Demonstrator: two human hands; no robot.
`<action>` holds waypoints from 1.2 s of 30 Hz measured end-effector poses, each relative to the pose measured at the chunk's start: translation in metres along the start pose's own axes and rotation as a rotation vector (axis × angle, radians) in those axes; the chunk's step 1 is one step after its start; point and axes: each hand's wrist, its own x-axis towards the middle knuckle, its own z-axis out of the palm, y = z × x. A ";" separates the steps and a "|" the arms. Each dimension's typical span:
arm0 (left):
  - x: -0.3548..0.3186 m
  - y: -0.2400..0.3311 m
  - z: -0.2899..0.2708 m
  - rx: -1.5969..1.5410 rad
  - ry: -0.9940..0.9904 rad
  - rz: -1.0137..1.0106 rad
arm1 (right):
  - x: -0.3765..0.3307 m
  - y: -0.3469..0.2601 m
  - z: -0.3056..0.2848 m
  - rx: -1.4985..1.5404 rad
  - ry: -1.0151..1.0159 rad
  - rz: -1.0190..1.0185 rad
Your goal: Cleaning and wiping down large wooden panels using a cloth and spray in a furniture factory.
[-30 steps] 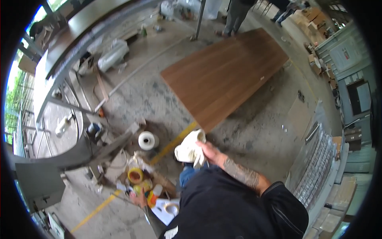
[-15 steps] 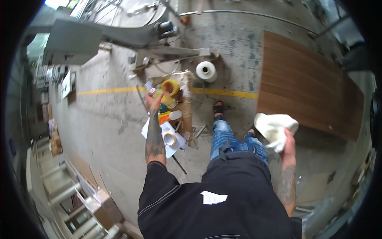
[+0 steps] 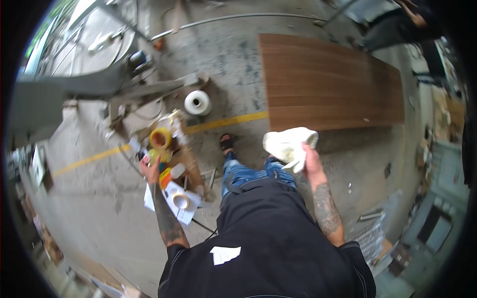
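In my right hand [image 3: 312, 163] is a bunched white cloth [image 3: 289, 144], with the fingers closed around its near end. My left hand [image 3: 150, 171] is at the left edge of a small cluttered stand, its fingers curled at a pale yellowish item [image 3: 155, 155]; blur hides what kind of thing it is. Just beyond that hand lies a yellow roll of tape [image 3: 168, 135]. An orange and white container [image 3: 177, 171] lies to its right. Nearer me, a tan roll of tape [image 3: 181, 201] rests on white paper sheets [image 3: 191, 214].
A large brown wood-grain panel [image 3: 333, 84] lies ahead on the right. A white roll of film [image 3: 197, 103] stands beyond the stand, close to a grey machine arm [image 3: 94, 82]. At the far right is another person [image 3: 397, 30]. A yellow line [image 3: 231, 122] crosses the concrete floor.
The view has turned right, so the scene has shifted left and another person shows at far right. My left hand has drawn back slightly toward me. The cloth stays in my right hand.
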 end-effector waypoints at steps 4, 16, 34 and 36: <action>-0.001 0.058 0.024 0.215 -0.043 -0.147 | -0.027 0.002 0.017 0.092 -0.053 0.060; -0.059 0.188 0.052 0.314 0.471 0.634 | -0.001 -0.009 -0.096 0.085 0.177 -0.068; -0.147 0.096 0.498 1.088 -0.779 0.301 | 0.458 0.268 -0.139 -1.508 -0.138 -0.537; -0.112 0.109 0.495 1.028 -0.767 0.215 | 0.489 0.258 -0.117 -1.553 -0.129 -0.591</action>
